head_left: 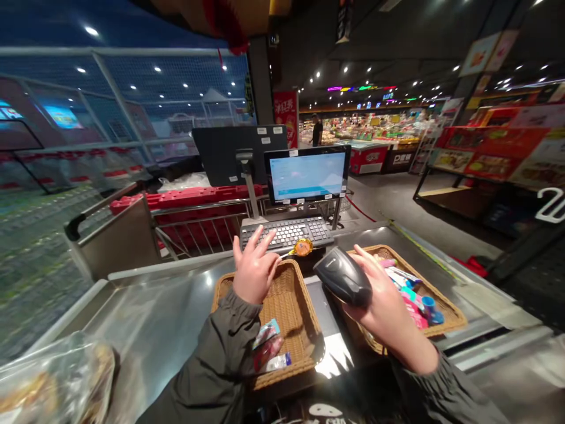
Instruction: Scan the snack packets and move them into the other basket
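Dark sleeves (207, 353) lay nearest. Your left hand (253, 271) pinched a lollipop (303, 247), ten o'clock from the scanner (342, 277) your right hand (382, 297) gripped.

Passage is left over the bare silver metal desk (163, 300) to the left of a rectangular tan wicker basket (293, 300), while forward reach is barred by a long black keyboard (304, 231) and black-framed flat screen (309, 176), the near left corner by a clear plastic bag (57, 371).

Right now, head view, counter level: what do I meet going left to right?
Bag → left hand → lollipop → scanner → right hand → blue item.
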Demonstrator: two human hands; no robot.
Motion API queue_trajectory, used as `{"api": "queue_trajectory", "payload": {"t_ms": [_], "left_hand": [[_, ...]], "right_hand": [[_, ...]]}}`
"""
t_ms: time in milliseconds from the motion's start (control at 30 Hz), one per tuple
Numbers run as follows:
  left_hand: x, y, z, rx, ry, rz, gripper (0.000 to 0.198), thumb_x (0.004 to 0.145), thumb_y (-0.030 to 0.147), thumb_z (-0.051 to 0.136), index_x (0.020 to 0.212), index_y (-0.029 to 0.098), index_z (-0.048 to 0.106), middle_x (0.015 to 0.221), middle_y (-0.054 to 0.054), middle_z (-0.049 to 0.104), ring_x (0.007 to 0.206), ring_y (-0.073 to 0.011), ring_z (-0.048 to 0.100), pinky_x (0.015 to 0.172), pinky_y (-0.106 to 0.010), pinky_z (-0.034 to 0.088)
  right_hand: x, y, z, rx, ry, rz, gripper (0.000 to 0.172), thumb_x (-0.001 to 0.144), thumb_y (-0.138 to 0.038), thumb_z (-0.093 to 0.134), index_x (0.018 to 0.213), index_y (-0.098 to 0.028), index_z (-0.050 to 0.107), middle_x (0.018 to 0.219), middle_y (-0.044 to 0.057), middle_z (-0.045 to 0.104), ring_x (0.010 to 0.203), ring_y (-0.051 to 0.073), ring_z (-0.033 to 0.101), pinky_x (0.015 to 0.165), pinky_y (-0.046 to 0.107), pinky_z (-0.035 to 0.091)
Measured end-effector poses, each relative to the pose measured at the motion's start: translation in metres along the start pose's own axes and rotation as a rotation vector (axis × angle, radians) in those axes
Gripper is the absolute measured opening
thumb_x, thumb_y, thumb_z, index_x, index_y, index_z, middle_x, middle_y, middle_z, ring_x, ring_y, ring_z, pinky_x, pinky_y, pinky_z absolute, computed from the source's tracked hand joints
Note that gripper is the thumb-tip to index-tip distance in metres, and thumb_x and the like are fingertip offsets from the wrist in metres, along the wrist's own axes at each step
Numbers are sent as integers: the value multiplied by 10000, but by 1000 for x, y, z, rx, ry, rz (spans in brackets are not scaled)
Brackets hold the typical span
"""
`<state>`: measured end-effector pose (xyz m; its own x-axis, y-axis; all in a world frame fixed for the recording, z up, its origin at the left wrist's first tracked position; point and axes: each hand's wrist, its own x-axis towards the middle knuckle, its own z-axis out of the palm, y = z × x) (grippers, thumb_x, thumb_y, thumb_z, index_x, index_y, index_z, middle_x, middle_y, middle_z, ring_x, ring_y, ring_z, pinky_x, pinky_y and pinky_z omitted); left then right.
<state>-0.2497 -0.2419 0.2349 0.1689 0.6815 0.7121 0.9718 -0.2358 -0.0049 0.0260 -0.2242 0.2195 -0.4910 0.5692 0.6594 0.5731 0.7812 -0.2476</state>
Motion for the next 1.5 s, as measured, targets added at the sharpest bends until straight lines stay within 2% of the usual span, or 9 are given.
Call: {"api": "queue_trajectory", "payload": {"t_ms": [333, 533, 900, 1033, 1133, 1267, 1500], "left_hand": [[-12, -14, -4, 3, 18, -12, 247, 929, 233, 570, 698, 193, 649, 1408, -61, 572, 1378, -338, 433, 1121, -710, 141], [-13, -15, -6, 1, -24, -30, 242, 930, 231, 553, 711, 199, 651, 1421, -67, 559, 1393, -339, 410, 1118, -724, 128], [-24, -18, -4, 1, -82, -23, 242, 932, 232, 548, 724, 200, 666, 1406, -68, 573, 1376, -342, 433, 1112, -732, 143], [-30, -22, -3, 11, -114, -21, 245, 932, 220, 547, 715, 193, 657, 1395, -67, 584, 1365, -346, 447, 1101, -750, 144], [-35, -27, -1, 20, -145, -17, 227, 922, 205, 561, 716, 188, 654, 1395, -69, 584, 1359, -345, 454, 1099, -753, 150], [-46, -33, 5, 6, -223, -16, 207, 908, 195, 582, 717, 191, 661, 1369, -70, 606, 1351, -344, 464, 1097, -758, 157], [-76, -37, 32, -80, -397, -48, 236, 866, 143, 599, 646, 193, 669, 1286, -74, 665, 1324, -334, 497, 1106, -757, 141]], "right_hand": [[2, -20, 11, 31, -58, -3, 467, 731, -184, 577, 1197, -165, 579, 1282, 159, 572, 1397, 371, 354, 1111, 623, 325], [0, -24, 11, 20, -74, 15, 418, 751, -215, 574, 1168, -185, 598, 1283, 152, 568, 1400, 373, 356, 1125, 625, 307], [-5, -27, 15, 9, -128, 37, 522, 707, -186, 593, 1226, -140, 573, 1350, 180, 536, 1410, 388, 344, 1138, 650, 273], [-8, -28, 19, 37, -161, 30, 479, 709, -182, 583, 1187, -160, 590, 1350, 167, 538, 1412, 385, 340, 1133, 653, 284], [-10, -28, 22, 59, -174, 23, 443, 727, -191, 572, 1168, -161, 594, 1347, 171, 541, 1404, 388, 351, 1122, 664, 295], [-14, -26, 27, 78, -194, 22, 483, 706, -176, 576, 1189, -156, 587, 1330, 166, 554, 1398, 392, 359, 1129, 656, 293], [-21, -24, 36, 120, -252, 59, 477, 700, -150, 590, 1176, -187, 603, 1333, 138, 563, 1389, 376, 377, 1126, 633, 315]]}}
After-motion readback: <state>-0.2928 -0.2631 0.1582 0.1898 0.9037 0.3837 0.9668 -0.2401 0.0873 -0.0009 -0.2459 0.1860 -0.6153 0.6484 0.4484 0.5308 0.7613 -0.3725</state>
